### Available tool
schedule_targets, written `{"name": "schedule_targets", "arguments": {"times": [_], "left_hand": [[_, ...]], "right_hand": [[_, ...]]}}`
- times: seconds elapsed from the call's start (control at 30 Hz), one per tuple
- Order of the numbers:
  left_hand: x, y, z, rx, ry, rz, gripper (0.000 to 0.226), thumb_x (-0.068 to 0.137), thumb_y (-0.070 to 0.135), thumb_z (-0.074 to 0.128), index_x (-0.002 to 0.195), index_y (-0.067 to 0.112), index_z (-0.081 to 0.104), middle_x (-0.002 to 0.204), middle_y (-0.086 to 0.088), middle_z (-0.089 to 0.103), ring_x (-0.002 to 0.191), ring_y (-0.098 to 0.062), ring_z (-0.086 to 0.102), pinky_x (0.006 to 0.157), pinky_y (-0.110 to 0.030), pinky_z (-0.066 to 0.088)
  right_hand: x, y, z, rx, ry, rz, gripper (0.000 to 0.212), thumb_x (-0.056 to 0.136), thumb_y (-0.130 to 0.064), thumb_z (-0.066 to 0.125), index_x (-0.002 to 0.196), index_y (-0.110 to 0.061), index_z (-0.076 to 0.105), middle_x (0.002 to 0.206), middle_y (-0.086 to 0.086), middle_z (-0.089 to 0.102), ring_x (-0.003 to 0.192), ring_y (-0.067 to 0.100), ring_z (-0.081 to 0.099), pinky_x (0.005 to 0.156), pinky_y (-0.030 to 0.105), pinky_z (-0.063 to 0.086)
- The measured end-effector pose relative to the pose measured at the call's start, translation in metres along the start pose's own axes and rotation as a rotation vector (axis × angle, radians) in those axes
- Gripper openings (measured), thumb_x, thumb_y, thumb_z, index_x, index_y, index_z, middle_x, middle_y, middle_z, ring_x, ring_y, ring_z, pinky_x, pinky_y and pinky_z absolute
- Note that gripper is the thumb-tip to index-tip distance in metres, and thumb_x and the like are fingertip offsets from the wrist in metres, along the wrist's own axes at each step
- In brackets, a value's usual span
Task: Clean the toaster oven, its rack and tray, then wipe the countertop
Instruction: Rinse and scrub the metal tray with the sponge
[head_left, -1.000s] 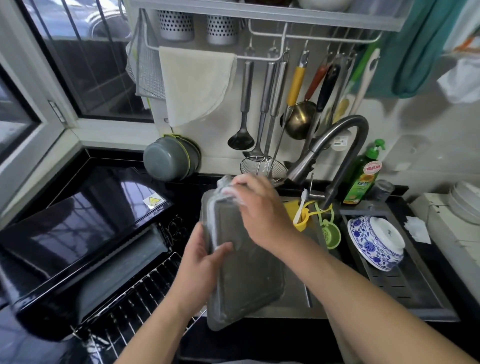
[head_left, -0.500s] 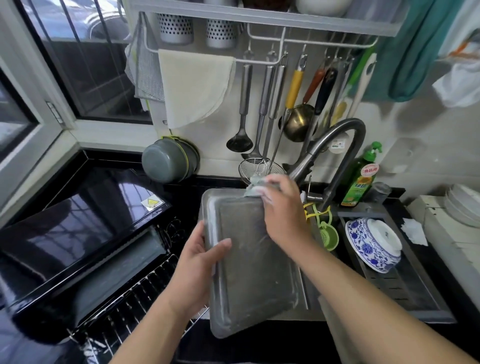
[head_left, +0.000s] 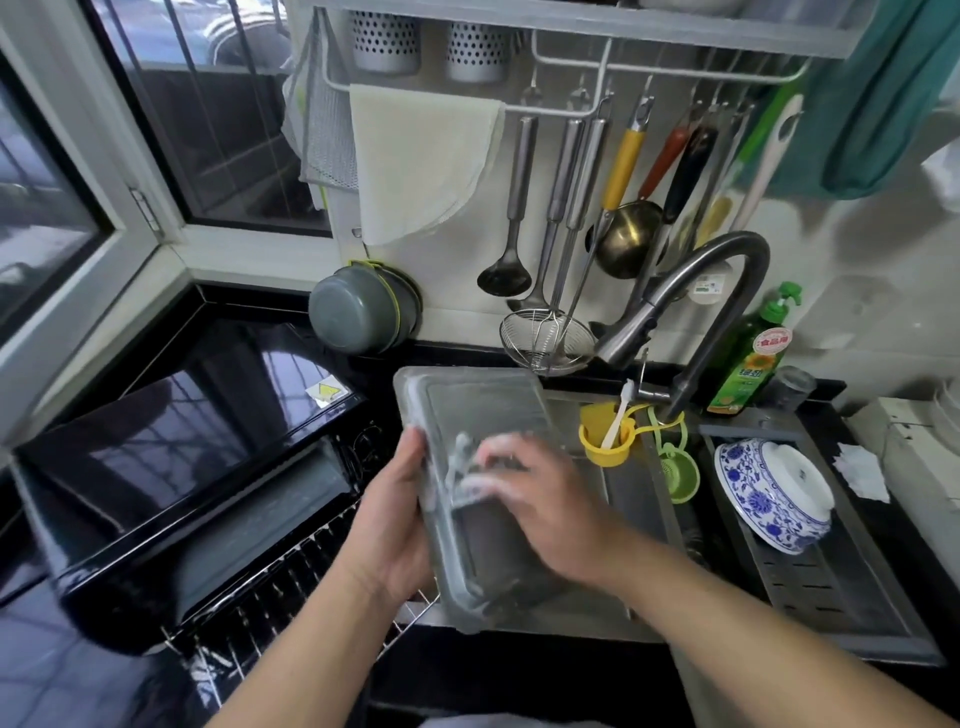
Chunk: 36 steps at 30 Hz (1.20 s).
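I'm dragging the sponge (head_left: 464, 464) in my right hand (head_left: 545, 506) from the tray's (head_left: 483, 405) far edge down to mid-pan, left hand (head_left: 400, 525) gripping its rim over the sink (head_left: 644, 499); tray scrub ongoing, oven (head_left: 171, 467), rack (head_left: 291, 587), worktop pending.

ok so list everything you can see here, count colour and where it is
tray: one, grey, held tilted over the sink
toaster oven: one, black, on the counter at left
rack: one, metal wire, in front of the oven
faucet: one, dark grey, behind the sink
soap bottle: one, green, right of the faucet
bowl: one, blue and white, upside down on the drain tray
yellow cup: one, at the sink's back edge
cloth: one, cream, hanging on the wall rail
left hand: grips the tray's left edge
right hand: scrubs the tray, blurred
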<state>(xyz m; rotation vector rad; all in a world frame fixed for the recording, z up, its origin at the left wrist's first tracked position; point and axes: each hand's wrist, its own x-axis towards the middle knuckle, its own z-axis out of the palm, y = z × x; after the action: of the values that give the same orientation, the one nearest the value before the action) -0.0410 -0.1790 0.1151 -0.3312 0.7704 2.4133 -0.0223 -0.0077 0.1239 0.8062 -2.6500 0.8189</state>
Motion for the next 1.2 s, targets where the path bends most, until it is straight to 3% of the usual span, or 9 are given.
{"name": "schedule_targets", "arguments": {"times": [0.07, 0.13, 0.27, 0.47, 0.63, 0.83, 1.03, 1.1, 1.2], "left_hand": [[-0.001, -0.015, 0.006, -0.020, 0.025, -0.042, 0.059, 0.107, 0.050, 0.039, 0.116, 0.006, 0.078, 0.116, -0.022, 0.072, 0.100, -0.034, 0.073, 0.100, -0.053, 0.050], [-0.001, -0.012, 0.003, -0.091, 0.028, -0.017, 0.059, 0.106, 0.051, 0.041, 0.136, 0.006, 0.066, 0.130, -0.024, 0.067, 0.114, -0.037, 0.068, 0.107, -0.060, 0.047], [0.006, 0.012, -0.019, -0.163, 0.070, 0.066, 0.058, 0.105, 0.053, 0.042, 0.144, 0.012, 0.056, 0.136, -0.027, 0.063, 0.124, -0.046, 0.063, 0.110, -0.066, 0.043], [0.001, -0.007, -0.007, -0.153, 0.139, 0.087, 0.052, 0.107, 0.049, 0.043, 0.135, 0.012, 0.065, 0.129, -0.022, 0.069, 0.116, -0.041, 0.068, 0.108, -0.063, 0.045], [0.001, 0.008, -0.025, -0.189, 0.110, 0.130, 0.055, 0.105, 0.053, 0.044, 0.140, 0.014, 0.063, 0.135, -0.018, 0.067, 0.123, -0.037, 0.065, 0.103, -0.059, 0.049], [-0.009, -0.012, -0.008, -0.100, 0.100, 0.040, 0.055, 0.103, 0.052, 0.044, 0.110, 0.012, 0.081, 0.117, -0.018, 0.074, 0.102, -0.036, 0.074, 0.097, -0.054, 0.049], [-0.010, 0.017, -0.016, -0.166, 0.125, 0.243, 0.052, 0.107, 0.052, 0.037, 0.139, 0.018, 0.061, 0.133, -0.015, 0.069, 0.121, -0.038, 0.067, 0.102, -0.059, 0.046], [-0.007, 0.015, -0.018, -0.194, 0.149, 0.245, 0.054, 0.107, 0.054, 0.036, 0.139, 0.019, 0.060, 0.132, -0.016, 0.069, 0.121, -0.040, 0.066, 0.105, -0.063, 0.044], [-0.003, 0.005, -0.019, -0.278, 0.206, 0.218, 0.062, 0.104, 0.061, 0.038, 0.143, 0.016, 0.054, 0.131, -0.021, 0.068, 0.125, -0.046, 0.061, 0.112, -0.068, 0.037]], "right_hand": [[0.037, 0.028, -0.004, -0.042, 0.103, 0.182, 0.028, 0.096, -0.011, 0.056, 0.112, -0.025, 0.073, 0.122, -0.006, 0.056, 0.111, 0.025, 0.057, 0.091, 0.048, 0.049], [0.032, 0.023, 0.000, -0.050, 0.079, 0.170, 0.028, 0.097, -0.014, 0.055, 0.111, -0.031, 0.073, 0.124, -0.010, 0.056, 0.115, 0.024, 0.054, 0.097, 0.049, 0.047], [-0.037, -0.019, 0.008, 0.074, -0.098, 0.010, 0.029, 0.097, -0.010, 0.056, 0.111, -0.028, 0.075, 0.122, -0.006, 0.059, 0.114, 0.012, 0.054, 0.097, 0.023, 0.043], [0.008, 0.051, 0.000, -0.090, 0.131, 0.404, 0.034, 0.095, -0.001, 0.059, 0.116, -0.023, 0.073, 0.123, 0.000, 0.056, 0.113, 0.026, 0.053, 0.088, 0.045, 0.051], [-0.049, 0.001, -0.010, -0.010, -0.013, 0.222, 0.038, 0.094, 0.002, 0.057, 0.112, -0.028, 0.072, 0.120, -0.012, 0.049, 0.113, 0.006, 0.048, 0.090, 0.015, 0.042], [0.028, 0.064, -0.023, -0.138, 0.154, 0.407, 0.037, 0.093, 0.004, 0.056, 0.114, -0.021, 0.074, 0.124, 0.000, 0.053, 0.117, 0.022, 0.051, 0.094, 0.032, 0.044], [-0.030, 0.002, -0.010, -0.117, 0.063, 0.207, 0.035, 0.090, 0.004, 0.061, 0.109, -0.022, 0.075, 0.113, -0.003, 0.054, 0.107, 0.020, 0.053, 0.087, 0.037, 0.046], [-0.037, 0.003, 0.001, -0.111, 0.053, 0.251, 0.033, 0.092, 0.001, 0.060, 0.112, -0.022, 0.073, 0.114, -0.003, 0.052, 0.109, 0.021, 0.052, 0.089, 0.041, 0.048], [-0.012, 0.024, 0.003, -0.146, 0.243, 0.469, 0.029, 0.094, 0.001, 0.057, 0.112, -0.016, 0.072, 0.117, -0.003, 0.050, 0.115, 0.015, 0.047, 0.098, 0.039, 0.047]]}}
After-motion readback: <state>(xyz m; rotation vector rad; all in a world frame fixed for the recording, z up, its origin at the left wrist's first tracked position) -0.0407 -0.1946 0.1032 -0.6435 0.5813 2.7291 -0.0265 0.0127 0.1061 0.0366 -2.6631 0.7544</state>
